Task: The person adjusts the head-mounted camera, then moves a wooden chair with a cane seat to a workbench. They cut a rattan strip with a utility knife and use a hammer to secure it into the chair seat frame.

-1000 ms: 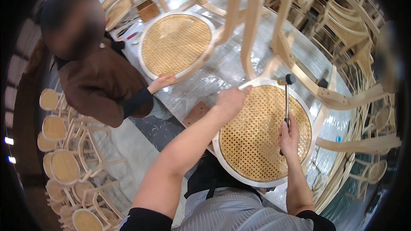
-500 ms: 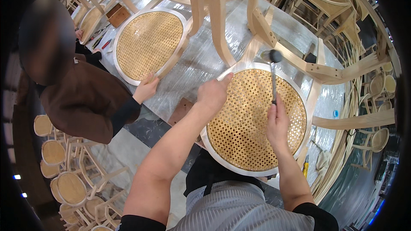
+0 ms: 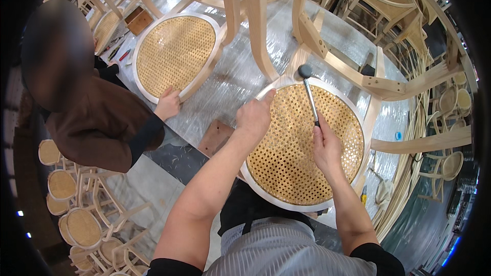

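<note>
My right hand (image 3: 328, 144) grips the handle of a mallet (image 3: 311, 101) with a dark round head. The mallet's head is over the far edge of a round chair seat (image 3: 296, 161) of woven cane, set in a pale wooden rim (image 3: 364, 143). My left hand (image 3: 253, 118) rests at the seat's far left edge, fingers curled and fingertips pressed to the rim. Whether something small is held under those fingertips I cannot make out. The chair's pale wooden legs and frame (image 3: 335, 67) extend beyond the seat over the table.
To the left a co-worker in brown (image 3: 97, 122) has a hand (image 3: 168, 103) on another cane seat (image 3: 176, 53). The table (image 3: 204, 122) is covered in shiny film. A brown wooden box (image 3: 215, 135) sits at its near edge. Long cane strips (image 3: 409, 174) lie right; stacked chairs (image 3: 84, 227) stand lower left.
The mallet has swung to the left, its head now nearer my left hand. My right hand has shifted slightly left with it. My left hand stays at the rim.
</note>
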### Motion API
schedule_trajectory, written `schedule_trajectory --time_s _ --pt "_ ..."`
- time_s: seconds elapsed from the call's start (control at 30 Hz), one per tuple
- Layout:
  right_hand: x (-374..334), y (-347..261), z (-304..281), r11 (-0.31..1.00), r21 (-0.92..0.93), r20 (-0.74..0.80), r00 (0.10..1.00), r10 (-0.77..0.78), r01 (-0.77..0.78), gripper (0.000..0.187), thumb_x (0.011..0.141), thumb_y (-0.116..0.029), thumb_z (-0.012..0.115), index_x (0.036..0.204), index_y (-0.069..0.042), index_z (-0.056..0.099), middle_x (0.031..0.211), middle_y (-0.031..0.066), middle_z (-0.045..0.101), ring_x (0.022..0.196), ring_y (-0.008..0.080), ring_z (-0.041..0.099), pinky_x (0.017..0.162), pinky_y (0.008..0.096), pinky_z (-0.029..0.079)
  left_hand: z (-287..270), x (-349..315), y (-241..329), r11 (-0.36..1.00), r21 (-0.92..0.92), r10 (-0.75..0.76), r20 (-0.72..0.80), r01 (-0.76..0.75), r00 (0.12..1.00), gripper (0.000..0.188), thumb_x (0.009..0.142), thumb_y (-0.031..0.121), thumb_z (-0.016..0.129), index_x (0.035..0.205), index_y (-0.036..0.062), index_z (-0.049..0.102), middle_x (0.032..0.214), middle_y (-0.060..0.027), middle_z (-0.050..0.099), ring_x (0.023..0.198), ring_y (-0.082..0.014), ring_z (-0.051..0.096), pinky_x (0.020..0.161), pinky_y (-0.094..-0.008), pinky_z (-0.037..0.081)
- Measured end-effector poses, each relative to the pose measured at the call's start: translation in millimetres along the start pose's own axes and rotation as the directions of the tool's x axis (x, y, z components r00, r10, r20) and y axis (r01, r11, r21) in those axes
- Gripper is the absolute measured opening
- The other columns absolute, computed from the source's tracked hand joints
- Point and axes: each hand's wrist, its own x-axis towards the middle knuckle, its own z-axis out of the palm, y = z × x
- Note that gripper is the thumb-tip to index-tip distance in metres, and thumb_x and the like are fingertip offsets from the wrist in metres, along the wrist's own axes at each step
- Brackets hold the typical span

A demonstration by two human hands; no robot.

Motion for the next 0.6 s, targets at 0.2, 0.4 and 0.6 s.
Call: schedule_trajectory --time_s 0.2,0.4,0.6 --pt "-6.1 12.5 8.7 0.996 -0.082 0.031 0.999 0.023 -0.021 0.046 0.110 -0.018 0.052 0.155 -0.010 0.049 0.074 0.0164 0.063 0.062 0.0219 0.061 0.063 0.0395 0.049 4.8 2.1 0.9 0.999 0.015 0.037 -0.027 -0.037 0.999 0.072 0.094 0.004 0.056 0.158 0.0340 0.045 0.100 -0.0178 0.074 0.092 -0.0346 0.074 0.081 -0.0471 0.059" --pt "-8.8 18.4 15.6 0.971 0.083 -0.245 0.949 -0.200 0.226 0.047 0.109 -0.016 0.053 0.156 -0.012 0.049 0.075 0.0204 0.066 0.065 0.0291 0.067 0.066 0.0429 0.052 7.9 0.3 -2.5 0.999 -0.008 0.045 -0.023 -0.046 0.999 0.073 0.094 0.004 0.055 0.159 0.0350 0.044 0.100 -0.0177 0.073 0.092 -0.0348 0.074 0.080 -0.0476 0.059" --pt "-1.2 -4.8 13.5 0.999 -0.008 0.090 0.995 0.036 -0.035 0.047 0.108 -0.015 0.054 0.155 -0.013 0.050 0.074 0.0192 0.063 0.065 0.0253 0.064 0.066 0.0399 0.052 4.9 -0.5 -9.6 0.999 0.009 0.048 -0.060 -0.047 0.997 0.074 0.094 0.003 0.055 0.160 0.0347 0.043 0.097 -0.0194 0.072 0.090 -0.0378 0.073 0.081 -0.0499 0.058"
